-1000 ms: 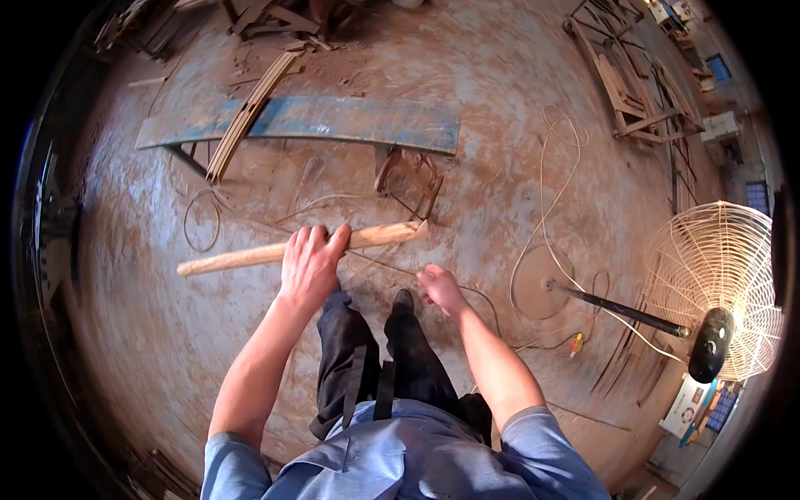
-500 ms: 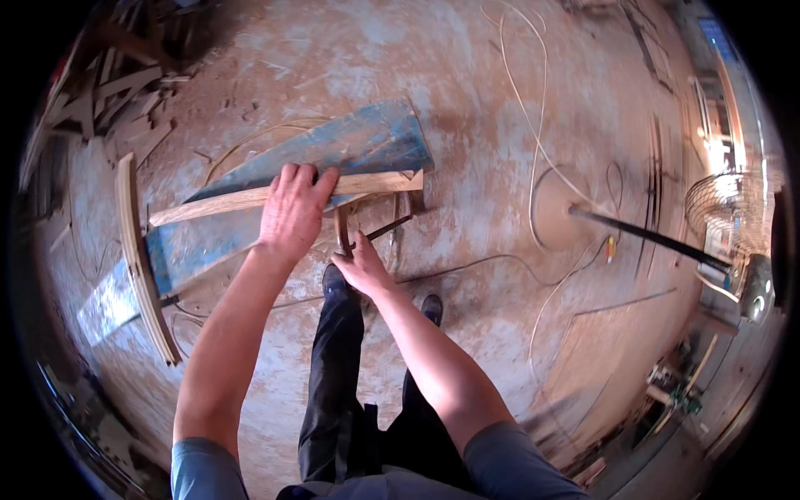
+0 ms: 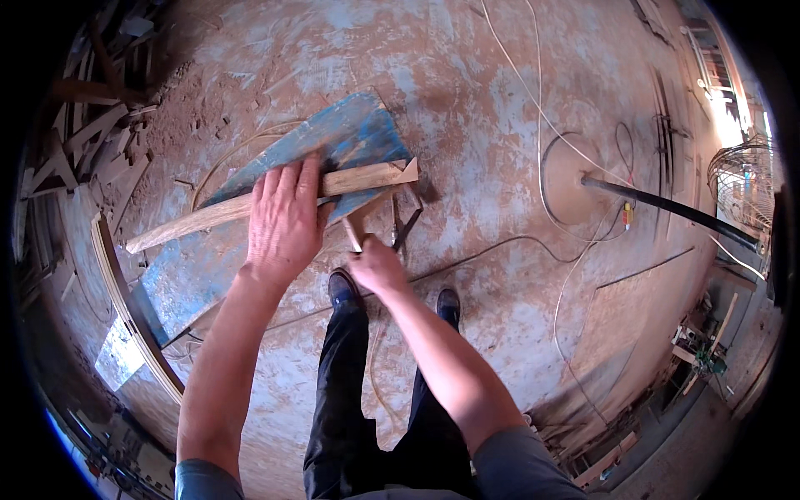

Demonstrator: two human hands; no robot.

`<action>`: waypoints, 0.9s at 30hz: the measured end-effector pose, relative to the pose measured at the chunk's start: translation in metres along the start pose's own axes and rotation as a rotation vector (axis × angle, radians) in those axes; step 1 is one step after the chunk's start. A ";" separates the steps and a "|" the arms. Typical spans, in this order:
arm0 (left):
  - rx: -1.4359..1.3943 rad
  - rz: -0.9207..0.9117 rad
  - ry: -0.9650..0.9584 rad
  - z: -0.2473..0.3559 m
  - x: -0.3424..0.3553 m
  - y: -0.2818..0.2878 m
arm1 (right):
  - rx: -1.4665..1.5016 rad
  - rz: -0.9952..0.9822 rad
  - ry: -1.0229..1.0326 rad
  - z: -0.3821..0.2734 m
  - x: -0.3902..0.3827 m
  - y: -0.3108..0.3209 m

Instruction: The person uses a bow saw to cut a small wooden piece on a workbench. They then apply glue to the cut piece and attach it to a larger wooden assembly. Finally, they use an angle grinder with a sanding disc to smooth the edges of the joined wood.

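A curved wooden piece point(image 3: 196, 222) lies slantwise across a worn blue board point(image 3: 354, 125), its right end cut to a point. My left hand point(image 3: 283, 218) is closed over it, fingers across the top and thumb on the near side. Just below the board's near edge, my right hand point(image 3: 379, 265) is closed round a pale wooden handle point(image 3: 355, 232). The handle's upper end goes out of sight by the board, so I cannot tell the tool's kind. A dark bar point(image 3: 407, 229) slants beside that hand.
Long curved wooden strips point(image 3: 125, 296) stand at the board's left end. Scrap wood point(image 3: 92, 133) is heaped at the far left. Cables point(image 3: 508, 240) run over the dusty floor. A black pole point(image 3: 667, 212) rises from a round base point(image 3: 571, 196) on the right.
The wooden piece and my left hand have shifted slightly left and nearer in the picture as the view moved. My right hand has turned, with the pale handle now showing above its fist.
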State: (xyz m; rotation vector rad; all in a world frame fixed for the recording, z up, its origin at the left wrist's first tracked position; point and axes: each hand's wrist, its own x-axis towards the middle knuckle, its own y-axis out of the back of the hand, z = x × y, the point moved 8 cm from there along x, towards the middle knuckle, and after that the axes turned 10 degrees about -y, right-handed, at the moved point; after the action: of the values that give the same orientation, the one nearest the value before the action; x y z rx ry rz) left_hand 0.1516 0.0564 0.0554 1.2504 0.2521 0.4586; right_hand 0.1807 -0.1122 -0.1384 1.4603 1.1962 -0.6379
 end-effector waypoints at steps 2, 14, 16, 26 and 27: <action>-0.045 0.047 -0.047 0.013 0.003 -0.001 | 0.002 -0.024 -0.084 0.023 -0.021 0.051; 0.006 0.268 0.074 0.052 0.022 -0.029 | 1.006 0.199 0.456 0.148 -0.132 0.257; 0.003 0.282 0.031 0.058 0.028 -0.029 | 1.237 0.034 0.713 0.129 -0.158 0.268; 0.036 0.330 -0.028 0.065 0.037 -0.032 | 1.377 -0.385 0.912 0.111 -0.178 0.246; 0.032 0.330 -0.019 0.063 0.037 -0.032 | 1.372 -0.404 0.903 0.112 -0.174 0.243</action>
State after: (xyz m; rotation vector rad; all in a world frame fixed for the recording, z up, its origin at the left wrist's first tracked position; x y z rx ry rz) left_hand 0.2178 0.0117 0.0463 1.3320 0.0355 0.7277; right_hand 0.3666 -0.2508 0.0809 2.8746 1.8963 -1.2769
